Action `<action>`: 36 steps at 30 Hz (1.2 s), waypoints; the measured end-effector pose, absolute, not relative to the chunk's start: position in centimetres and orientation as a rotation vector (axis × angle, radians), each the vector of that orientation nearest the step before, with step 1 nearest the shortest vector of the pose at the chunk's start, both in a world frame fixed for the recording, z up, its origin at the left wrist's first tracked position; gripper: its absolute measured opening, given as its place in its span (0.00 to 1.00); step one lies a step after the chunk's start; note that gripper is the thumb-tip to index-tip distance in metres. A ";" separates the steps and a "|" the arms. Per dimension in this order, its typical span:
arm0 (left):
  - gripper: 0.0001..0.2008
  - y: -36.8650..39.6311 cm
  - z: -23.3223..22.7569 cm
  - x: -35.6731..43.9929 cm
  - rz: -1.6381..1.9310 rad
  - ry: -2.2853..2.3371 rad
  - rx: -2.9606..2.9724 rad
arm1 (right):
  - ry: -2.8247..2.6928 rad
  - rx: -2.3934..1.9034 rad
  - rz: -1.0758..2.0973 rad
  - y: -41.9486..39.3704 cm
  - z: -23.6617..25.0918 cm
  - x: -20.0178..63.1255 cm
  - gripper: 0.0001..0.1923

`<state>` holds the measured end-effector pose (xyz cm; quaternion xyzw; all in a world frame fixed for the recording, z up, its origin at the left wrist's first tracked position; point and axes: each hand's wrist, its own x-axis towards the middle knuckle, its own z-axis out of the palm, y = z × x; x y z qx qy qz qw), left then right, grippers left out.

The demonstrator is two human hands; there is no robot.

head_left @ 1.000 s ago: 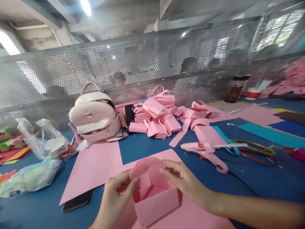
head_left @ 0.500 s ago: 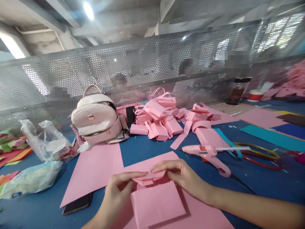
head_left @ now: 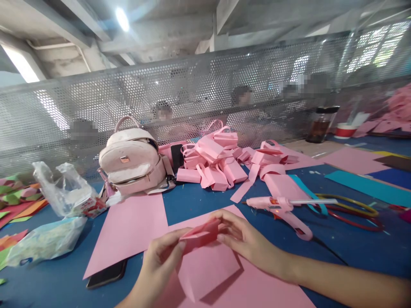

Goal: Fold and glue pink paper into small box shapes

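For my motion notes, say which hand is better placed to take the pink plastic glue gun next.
Probably the right hand: the pink plastic glue gun lies nearer it. The left hand is across the folded pink paper box both hands hold.

box (head_left: 210, 270) before pile (head_left: 213, 156), glue gun (head_left: 281, 204) right

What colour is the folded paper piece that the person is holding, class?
The folded paper piece is pink, seen best in the head view.
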<state>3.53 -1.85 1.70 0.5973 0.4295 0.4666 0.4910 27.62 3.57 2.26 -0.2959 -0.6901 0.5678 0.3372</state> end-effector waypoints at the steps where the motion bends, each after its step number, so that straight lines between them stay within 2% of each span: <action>1: 0.18 -2.0 2.0 3.6 1.103 0.989 1.458 | -1.778 -0.744 1.477 3.7 2.3 27.6 0.10; 4: 0.26 -2.3 2.4 4.0 1.005 0.713 1.412 | -1.701 -0.665 1.523 4.0 2.3 27.3 0.03; 7: 0.48 -2.2 1.2 4.5 0.925 0.505 1.362 | -1.616 -0.683 1.593 3.9 2.3 27.1 0.04; 9: 0.58 -1.9 -0.4 5.2 0.927 0.588 1.363 | -1.589 -0.717 1.614 3.8 2.3 27.0 0.05; 11: 0.61 -1.5 -2.2 6.4 0.943 0.731 1.320 | -1.582 -0.743 1.592 3.6 2.4 26.8 0.07; 14: 0.50 -0.8 -3.7 8.6 0.901 0.774 1.082 | -1.608 -0.737 1.531 3.4 2.7 26.6 0.13; 17: 0.49 -0.4 -3.3 10.0 0.888 0.696 0.994 | -1.611 -0.717 1.510 3.3 2.9 26.5 0.17; 20: 0.48 -0.4 -2.1 9.8 0.862 0.691 1.177 | -1.574 -0.738 1.529 3.1 3.0 26.5 0.15; 24: 0.40 -0.3 -0.8 9.2 0.882 0.797 1.345 | -1.563 -0.680 1.520 2.9 2.7 26.6 0.11; 27: 0.34 -0.7 -0.2 9.4 0.888 0.850 1.434 | -1.561 -0.647 1.465 3.1 2.4 26.8 0.13; 29: 0.34 -1.3 0.0 9.5 0.885 0.874 1.482 | -1.572 -0.633 1.345 3.4 2.3 26.9 0.16; 30: 0.39 -1.6 0.2 9.5 0.884 0.884 1.501 | -1.594 -0.621 1.256 3.7 2.2 27.0 0.18; 33: 0.66 -2.3 0.5 9.1 0.889 0.908 1.540 | -1.701 -0.590 0.984 4.3 2.4 27.5 0.21; 34: 0.71 -2.4 0.6 8.9 0.889 0.919 1.554 | -1.744 -0.578 0.914 4.4 2.5 27.7 0.21; 36: 0.74 -2.3 0.8 8.4 0.879 0.945 1.590 | -1.839 -0.506 0.779 4.4 2.9 28.1 0.19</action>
